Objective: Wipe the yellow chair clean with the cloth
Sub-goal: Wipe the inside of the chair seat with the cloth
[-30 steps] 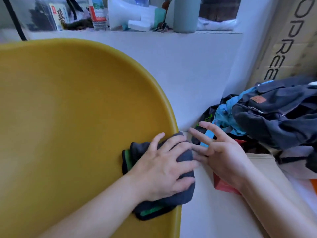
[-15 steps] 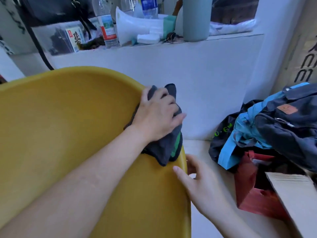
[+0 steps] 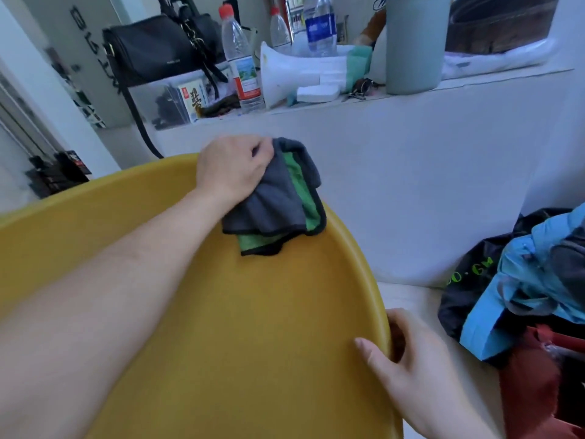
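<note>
Nearest the camera, the right hand (image 3: 411, 359) clamps the right edge of the yellow chair (image 3: 221, 327), with the thumb laid on the inner face and the fingers curled behind the rim, apparently to steady the shell. The chair's broad curved surface fills the lower left of the view, and the left forearm crosses it diagonally. At the far rim the left hand (image 3: 232, 172) bunches the cloth (image 3: 278, 204), a grey piece with green trim, and presses it onto the top edge. The cloth's loose end drapes down the inner face towards the person. The rim curves from the cloth down to the right hand, and the open shell lies below and to the left of the cloth. A further stroke would therefore probably pull towards the body, and the left hand is the one placed to make it. To the right lies a heap of blue and black bags (image 3: 522, 280). Beyond the chair, a white counter (image 3: 411, 93) carries a water bottle (image 3: 242, 64) and a black handbag (image 3: 152, 49).
</note>
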`<action>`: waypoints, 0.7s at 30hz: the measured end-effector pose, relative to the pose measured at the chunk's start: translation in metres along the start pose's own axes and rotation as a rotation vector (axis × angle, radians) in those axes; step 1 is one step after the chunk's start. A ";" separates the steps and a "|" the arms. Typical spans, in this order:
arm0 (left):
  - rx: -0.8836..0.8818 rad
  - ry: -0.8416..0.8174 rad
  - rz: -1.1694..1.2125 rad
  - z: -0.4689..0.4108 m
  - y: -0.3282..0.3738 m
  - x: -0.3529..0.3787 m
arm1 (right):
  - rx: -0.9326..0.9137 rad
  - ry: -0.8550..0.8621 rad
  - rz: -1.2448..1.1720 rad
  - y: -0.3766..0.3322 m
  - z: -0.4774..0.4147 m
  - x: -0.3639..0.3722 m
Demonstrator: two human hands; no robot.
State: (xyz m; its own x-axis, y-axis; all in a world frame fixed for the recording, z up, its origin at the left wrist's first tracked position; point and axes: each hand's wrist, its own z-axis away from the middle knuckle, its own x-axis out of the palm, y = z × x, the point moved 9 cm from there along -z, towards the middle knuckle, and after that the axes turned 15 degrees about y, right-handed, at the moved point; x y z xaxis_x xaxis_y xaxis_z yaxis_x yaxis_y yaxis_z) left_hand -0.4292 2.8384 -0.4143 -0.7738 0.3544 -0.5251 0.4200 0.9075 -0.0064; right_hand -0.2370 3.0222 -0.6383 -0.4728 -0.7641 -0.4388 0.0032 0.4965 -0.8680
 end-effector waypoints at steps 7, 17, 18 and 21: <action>-0.129 0.043 -0.047 0.004 -0.031 -0.008 | -0.186 -0.118 0.290 -0.046 -0.026 -0.012; 0.235 -0.054 -0.062 0.022 0.041 -0.007 | -0.306 0.227 0.344 -0.140 -0.105 0.031; 0.138 -0.047 -0.089 0.011 0.016 -0.010 | -0.333 0.219 0.379 -0.140 -0.106 0.031; -0.300 -0.062 -0.257 0.005 -0.100 -0.026 | -0.402 0.160 0.473 -0.141 -0.109 0.038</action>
State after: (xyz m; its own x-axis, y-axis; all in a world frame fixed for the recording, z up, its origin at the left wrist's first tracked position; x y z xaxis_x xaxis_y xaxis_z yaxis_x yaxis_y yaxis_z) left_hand -0.4486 2.7371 -0.4042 -0.8015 0.1013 -0.5894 0.0523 0.9936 0.0998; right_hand -0.3512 2.9675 -0.5074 -0.6274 -0.3690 -0.6857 -0.0726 0.9045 -0.4203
